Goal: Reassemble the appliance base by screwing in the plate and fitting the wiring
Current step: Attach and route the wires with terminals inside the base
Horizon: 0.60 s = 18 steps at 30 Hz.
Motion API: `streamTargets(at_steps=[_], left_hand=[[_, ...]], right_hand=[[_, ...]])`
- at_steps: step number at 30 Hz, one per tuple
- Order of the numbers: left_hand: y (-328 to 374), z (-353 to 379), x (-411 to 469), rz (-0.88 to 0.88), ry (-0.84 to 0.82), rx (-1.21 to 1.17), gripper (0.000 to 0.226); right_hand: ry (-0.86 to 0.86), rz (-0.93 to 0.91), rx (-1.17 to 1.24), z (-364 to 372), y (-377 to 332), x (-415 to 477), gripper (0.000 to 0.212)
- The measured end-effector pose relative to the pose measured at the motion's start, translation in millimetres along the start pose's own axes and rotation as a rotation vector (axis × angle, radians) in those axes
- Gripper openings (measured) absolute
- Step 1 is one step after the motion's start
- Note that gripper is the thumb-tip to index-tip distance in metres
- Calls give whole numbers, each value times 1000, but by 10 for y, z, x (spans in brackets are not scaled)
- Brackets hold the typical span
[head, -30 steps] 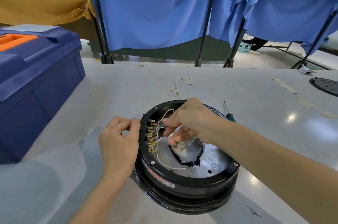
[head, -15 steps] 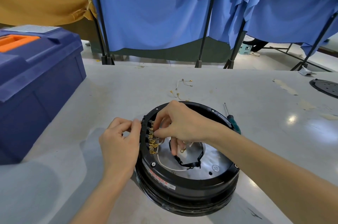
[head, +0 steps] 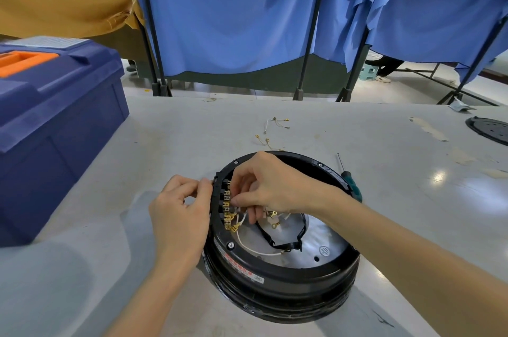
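Far left there's a big blue toolbox with an orange handle, parked on the grey table. Next over is the left hand, fingers curled, pinching the black block that stands up at the left rim of the base. The base is the round black thing sitting flat on the table right in front of the person, open side up.

Just inside the block runs a row of brass terminals. The right hand comes in over the top of the base, fingers bent down, thumb and fingertips pinched on a white wire right at those terminals. So the 2 hands are close together with only the block between them. Can't tell whether the wire's end is actually seated on a terminal.

Under the right hand is the shiny plate in the bottom of the base, with a black strap looped over it.

Behind the base a few loose leads lie on the table. A green-handled screwdriver lies just beside the base's right rim. A black disc sits at the far right edge, well apart.
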State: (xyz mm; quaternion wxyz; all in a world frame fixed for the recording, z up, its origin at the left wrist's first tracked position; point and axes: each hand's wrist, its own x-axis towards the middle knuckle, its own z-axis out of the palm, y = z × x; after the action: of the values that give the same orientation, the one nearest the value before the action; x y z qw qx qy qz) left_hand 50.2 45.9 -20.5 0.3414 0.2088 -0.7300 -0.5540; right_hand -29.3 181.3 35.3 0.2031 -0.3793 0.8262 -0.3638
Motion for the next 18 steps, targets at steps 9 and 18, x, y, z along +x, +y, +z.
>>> streamTargets(at_steps=[9, 18], left_hand=[[15, 19, -29, 25, -21, 17, 32], [47, -34, -23, 73, -93, 48, 20]], right_hand=[[10, 31, 182, -24, 80, -47, 8], [20, 10, -26, -43, 40, -29, 7]])
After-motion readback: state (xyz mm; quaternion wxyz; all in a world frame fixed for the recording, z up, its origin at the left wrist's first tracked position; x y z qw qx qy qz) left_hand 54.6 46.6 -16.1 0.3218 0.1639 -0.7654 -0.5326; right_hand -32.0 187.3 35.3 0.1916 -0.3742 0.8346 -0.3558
